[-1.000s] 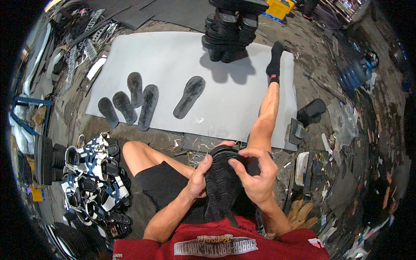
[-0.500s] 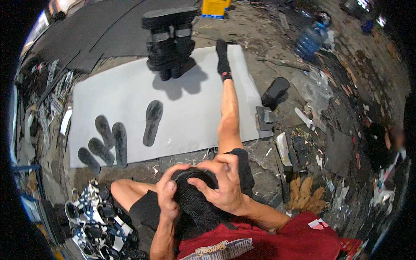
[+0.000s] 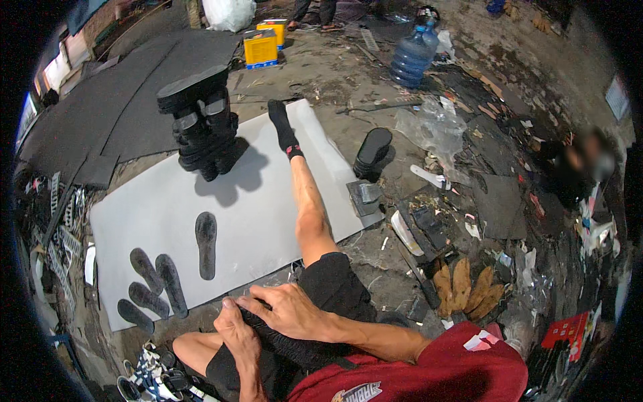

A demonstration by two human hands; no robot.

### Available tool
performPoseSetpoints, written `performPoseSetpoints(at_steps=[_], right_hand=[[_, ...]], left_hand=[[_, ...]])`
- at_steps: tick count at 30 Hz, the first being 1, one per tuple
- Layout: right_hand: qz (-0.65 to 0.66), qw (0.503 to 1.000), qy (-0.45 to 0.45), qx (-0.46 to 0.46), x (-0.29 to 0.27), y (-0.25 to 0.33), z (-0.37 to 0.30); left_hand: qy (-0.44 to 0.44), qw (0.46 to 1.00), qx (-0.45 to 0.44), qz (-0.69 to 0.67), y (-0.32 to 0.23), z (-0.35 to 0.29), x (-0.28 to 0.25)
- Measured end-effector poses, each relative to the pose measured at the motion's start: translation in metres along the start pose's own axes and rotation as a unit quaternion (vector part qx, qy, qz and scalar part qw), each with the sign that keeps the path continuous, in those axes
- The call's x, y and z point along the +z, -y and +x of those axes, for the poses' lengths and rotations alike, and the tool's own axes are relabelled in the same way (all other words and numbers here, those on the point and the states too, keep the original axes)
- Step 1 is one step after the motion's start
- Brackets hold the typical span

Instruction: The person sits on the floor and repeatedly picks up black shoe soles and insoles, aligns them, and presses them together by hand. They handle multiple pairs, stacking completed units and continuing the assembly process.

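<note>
A black sandal [image 3: 303, 346] with a ridged sole lies across my lap, its far end between both hands. My left hand [image 3: 240, 333] grips the left side of that end with the thumb on top. Over the upper edge curl the fingers of my right hand [image 3: 287, 309], close to the left thumb. My hands hide part of the sandal, and its lower part blends into my black shorts. Beyond them, a single dark insole [image 3: 206, 245] rests on a pale sheet [image 3: 261, 228]. Several similar insoles [image 3: 171, 285] lie in a cluster at the sheet's left.
A stack of black sandals [image 3: 204, 134] stands on the sheet's far part. My outstretched leg [image 3: 308, 201] crosses the sheet. Right of it are another black sandal [image 3: 372, 151], a dark block [image 3: 366, 197] and brown gloves [image 3: 462, 288]. White-and-blue straps [image 3: 157, 375] are piled at lower left.
The view has turned right and tilted up, bringing more of the far floor in. My right hand has moved from the sandal's right side to over its top edge, nearer the left.
</note>
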State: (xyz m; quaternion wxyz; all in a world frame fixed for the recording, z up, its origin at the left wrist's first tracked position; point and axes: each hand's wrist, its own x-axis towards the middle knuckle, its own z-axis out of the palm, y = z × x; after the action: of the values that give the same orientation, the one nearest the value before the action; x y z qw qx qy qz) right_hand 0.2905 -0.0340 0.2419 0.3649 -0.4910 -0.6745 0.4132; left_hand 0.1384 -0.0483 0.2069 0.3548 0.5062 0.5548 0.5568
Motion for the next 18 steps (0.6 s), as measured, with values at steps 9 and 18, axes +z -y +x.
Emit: performPoseSetpoints(at_steps=[9, 18], right_hand=[[-0.001, 0.995, -0.047, -0.087, 0.011, -0.008, 0.005], [-0.025, 0.992, -0.127, -0.003, 0.031, -0.036, -0.015]], left_hand=[[-0.014, 0.989, 0.055, 0.139, -0.015, 0.008, 0.016], [-0.104, 0.98, 0.035, 0.166, 0.025, -0.013, 0.015]])
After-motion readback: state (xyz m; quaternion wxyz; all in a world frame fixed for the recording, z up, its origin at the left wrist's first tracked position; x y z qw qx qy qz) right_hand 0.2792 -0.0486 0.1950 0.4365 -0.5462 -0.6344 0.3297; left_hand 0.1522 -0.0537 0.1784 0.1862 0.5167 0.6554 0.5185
